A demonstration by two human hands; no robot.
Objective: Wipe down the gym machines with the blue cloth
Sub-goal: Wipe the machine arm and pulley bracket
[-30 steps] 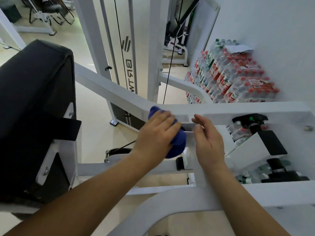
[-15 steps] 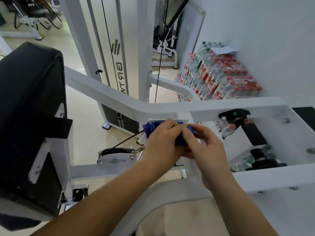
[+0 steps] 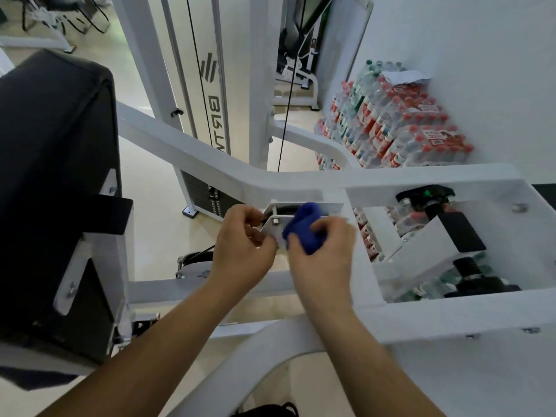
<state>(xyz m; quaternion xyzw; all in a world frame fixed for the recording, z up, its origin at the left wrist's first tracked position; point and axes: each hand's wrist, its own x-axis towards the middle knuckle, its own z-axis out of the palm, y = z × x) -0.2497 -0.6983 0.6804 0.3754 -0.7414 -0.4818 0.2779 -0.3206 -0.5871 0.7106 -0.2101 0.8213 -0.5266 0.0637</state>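
Note:
The blue cloth (image 3: 302, 230) is bunched up in my right hand (image 3: 323, 260), which grips it against the small white pulley bracket (image 3: 275, 228) under the white machine frame (image 3: 210, 164). My left hand (image 3: 242, 248) is just left of the cloth, its fingers curled round the bracket's left edge and its thumb on the plate. Both hands are at the centre of the head view. The lower part of the cloth is hidden in my right palm.
A black padded seat back (image 3: 51, 145) stands close on the left. Behind the frame are the weight stack (image 3: 207, 200) and a black cable (image 3: 285, 100). Stacked packs of water bottles (image 3: 400, 127) lie against the white wall on the right.
The cloth has passed from my left hand to my right hand. It came down from the top of the frame bar to the bracket below. My left hand moved to the bracket's left edge.

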